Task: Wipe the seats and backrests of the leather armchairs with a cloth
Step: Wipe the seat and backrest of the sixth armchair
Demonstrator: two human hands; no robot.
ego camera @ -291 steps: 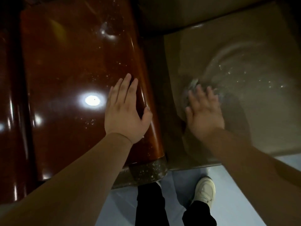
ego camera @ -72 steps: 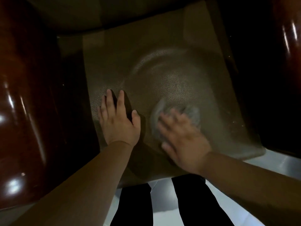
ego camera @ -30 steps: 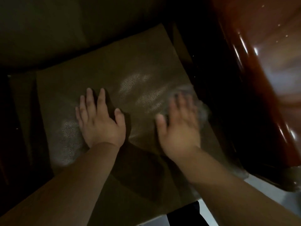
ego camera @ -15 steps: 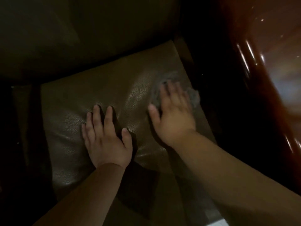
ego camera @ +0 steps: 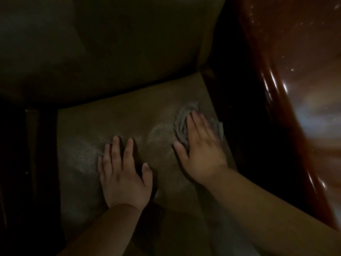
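An olive-brown leather seat cushion (ego camera: pixel 88 137) of an armchair fills the middle of the view. Its dark backrest (ego camera: pixel 110 52) rises behind it. A crumpled grey cloth (ego camera: pixel 181 121) lies at the cushion's far right corner. My right hand (ego camera: pixel 201 145) presses flat on the cloth with straight fingers, covering most of it. My left hand (ego camera: pixel 123 172) rests flat on the middle of the seat, fingers spread, holding nothing.
A glossy reddish-brown wooden surface (ego camera: pixel 295 89) runs along the right side, separated from the seat by a dark gap (ego camera: pixel 238 108). A dark wooden armrest frame (ego camera: pixel 31 145) borders the seat on the left.
My right hand has slid the cloth farther back along the seat's right edge toward the backrest. My left hand has stayed flat on the seat. The view has tilted up toward the backrest.
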